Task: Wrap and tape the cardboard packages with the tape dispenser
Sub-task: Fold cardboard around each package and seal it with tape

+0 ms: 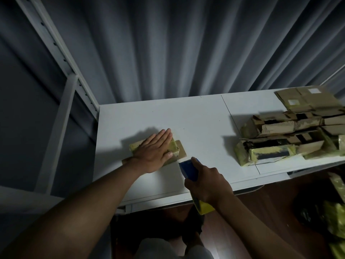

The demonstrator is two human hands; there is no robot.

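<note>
Near the left end of the tabletop (196, 116), a bit in from its front edge, a small package (174, 147) lies under the person's left hand (155, 153). That hand is flat, palm down, fingers straight and pressed together, covering most of the top. Yellowish tape already shows on the package's far and right sides, and a brown cardboard flap sticks out beyond it toward the right.

Just beside it, over the front edge, the right hand (207, 182) is wrapped around the dispenser (189, 170), fingers curled tight on the handle. Its blue head points at the package's near right corner but looks apart from it; a yellow roll pokes out below the fist.

It seems the next strip is about to go on. To do it well, I'd keep the left palm bearing down so the package can't skid, land the dispenser's mouth squarely on the cardboard at the near edge, then pull in one steady line across the loose flap, shifting the left hand clear as the tape comes. Press the strip flat before tearing.

Toward the right end sits a stack (291, 133) of packages, well apart, some taped in yellow and black.
</note>
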